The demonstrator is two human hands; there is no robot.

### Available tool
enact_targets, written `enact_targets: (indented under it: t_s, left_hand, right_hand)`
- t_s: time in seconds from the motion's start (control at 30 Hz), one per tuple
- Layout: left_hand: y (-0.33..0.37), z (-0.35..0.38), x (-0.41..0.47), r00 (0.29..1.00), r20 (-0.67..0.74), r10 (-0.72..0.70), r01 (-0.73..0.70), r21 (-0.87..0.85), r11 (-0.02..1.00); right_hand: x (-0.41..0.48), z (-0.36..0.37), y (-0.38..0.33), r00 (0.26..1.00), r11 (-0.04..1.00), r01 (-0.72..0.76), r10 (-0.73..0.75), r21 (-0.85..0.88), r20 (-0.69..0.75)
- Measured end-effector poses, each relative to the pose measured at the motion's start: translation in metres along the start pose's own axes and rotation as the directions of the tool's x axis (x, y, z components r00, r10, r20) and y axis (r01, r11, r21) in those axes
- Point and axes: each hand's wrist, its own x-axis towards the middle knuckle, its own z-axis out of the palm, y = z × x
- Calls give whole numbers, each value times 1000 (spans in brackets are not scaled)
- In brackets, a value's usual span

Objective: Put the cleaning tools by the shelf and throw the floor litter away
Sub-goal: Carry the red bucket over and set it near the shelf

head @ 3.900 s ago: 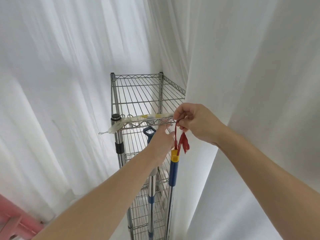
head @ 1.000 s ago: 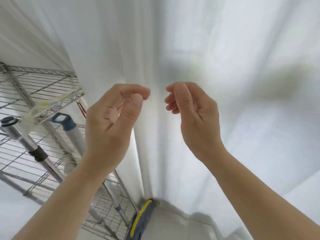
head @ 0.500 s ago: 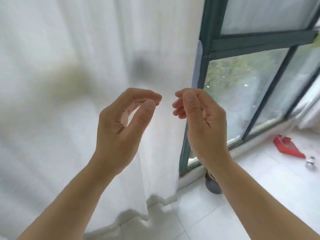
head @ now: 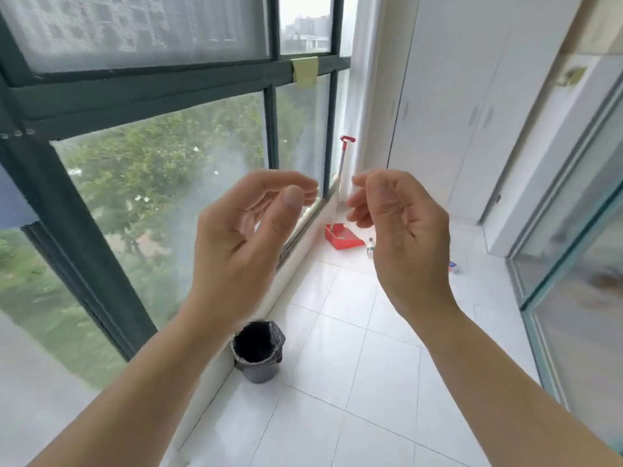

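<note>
Red plastic dustpan lay on the white tiled floor at the far end of the balcony, beside the low ledge under the window, with its long handle rising up to a red grip against the corner. Just right of the pan, touching or nearly touching its edge, lay a small clear bottle. Farther right, near the sliding glass door, lay another small scrap of litter, too blurred to name. Much nearer, against the same ledge, stood a grey waste bin lined with a dark bag, mouth open and upright.

Left hand and right hand hovered at chest height, well above all of it, both bare of any load, fingers loosely curled and thumbs apart from the fingertips, gripping nothing.

Judged as a pause before walking to the far end; dustpan not yet fetched, litter not yet binned.

Risks from here: glossy tile could let the bottle roll off if nudged by the pan or a foot. Tall handle, leaning in the corner, could topple if caught low. Small scrap by the door could be missed altogether, sitting well apart from the rest. Light bin could tip if the bottle were thrown rather than dropped in.
</note>
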Motion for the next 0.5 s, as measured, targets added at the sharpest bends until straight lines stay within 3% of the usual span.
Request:
enact_targets:
  t_s: [0.2,0.5]
  left_hand:
    - [-57,61,53,995,98,-9,26,-165,986]
    - [-161,102,136,992,124,-26,64,-311,948]
  right_hand:
    - [46,-50,43,988,996,-31,19,-82,-152]
    - [132,-73,115,957,976,-51,-12,-211,-290]
